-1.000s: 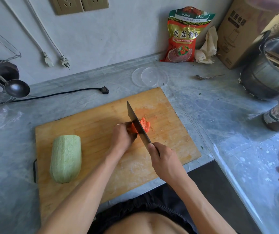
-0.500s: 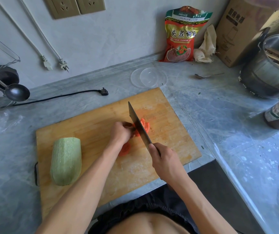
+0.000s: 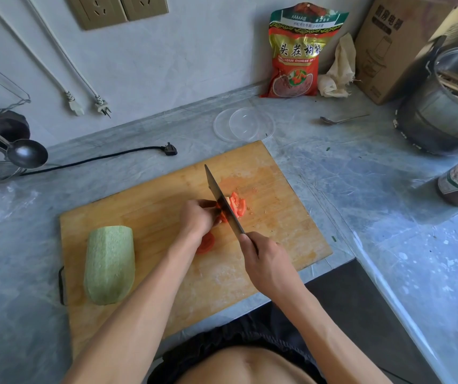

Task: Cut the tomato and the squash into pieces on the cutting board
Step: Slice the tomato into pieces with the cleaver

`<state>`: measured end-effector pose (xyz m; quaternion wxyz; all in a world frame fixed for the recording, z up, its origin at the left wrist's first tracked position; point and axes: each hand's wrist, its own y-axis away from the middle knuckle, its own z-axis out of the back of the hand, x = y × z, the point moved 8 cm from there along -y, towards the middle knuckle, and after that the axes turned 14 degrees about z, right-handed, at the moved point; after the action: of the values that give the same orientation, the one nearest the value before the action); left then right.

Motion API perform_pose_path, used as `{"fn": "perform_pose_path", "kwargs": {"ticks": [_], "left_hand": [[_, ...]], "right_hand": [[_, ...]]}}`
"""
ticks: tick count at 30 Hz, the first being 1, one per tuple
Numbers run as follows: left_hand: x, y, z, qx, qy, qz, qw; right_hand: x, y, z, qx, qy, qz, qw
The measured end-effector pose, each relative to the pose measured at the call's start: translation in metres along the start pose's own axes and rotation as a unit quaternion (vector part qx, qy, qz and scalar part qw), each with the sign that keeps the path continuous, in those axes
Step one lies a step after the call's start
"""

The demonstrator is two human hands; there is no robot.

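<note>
The right hand is wrapped around the handle of the cleaver, whose blade stands in the tomato near the middle of the wooden cutting board. The left hand holds the uncut part of the tomato with curled fingers, touching the flat of the blade. To slice well, I think the fingertips should stay tucked behind the knuckles and move back a little after each cut. Another tomato piece lies under the left wrist and could get pushed away. The peeled squash waits whole on the left part of the board, well apart. A clear plastic lid sits just beyond the far edge of the board, and a black power plug lies farther left; neither blocks the work.
</note>
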<state>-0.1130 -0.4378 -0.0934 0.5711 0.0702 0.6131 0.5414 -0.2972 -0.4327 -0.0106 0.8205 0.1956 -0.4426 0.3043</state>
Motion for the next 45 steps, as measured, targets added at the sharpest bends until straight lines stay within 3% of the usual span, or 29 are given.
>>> {"fn": "perform_pose_path", "kwargs": {"ticks": [19,34,45], "left_hand": [[-0.003,0.002,0.002,-0.042,-0.038,-0.014,0.998],[0.006,-0.005,0.000,-0.010,-0.018,0.004,1.000],[0.007,-0.006,0.003,-0.022,-0.030,0.002,0.999]], "right_hand": [[-0.002,-0.009,-0.006,0.003,0.023,-0.010,1.000],[-0.007,-0.020,-0.011,-0.015,-0.019,-0.042,0.999],[-0.008,-0.013,-0.017,-0.016,0.013,-0.031,0.999]]}}
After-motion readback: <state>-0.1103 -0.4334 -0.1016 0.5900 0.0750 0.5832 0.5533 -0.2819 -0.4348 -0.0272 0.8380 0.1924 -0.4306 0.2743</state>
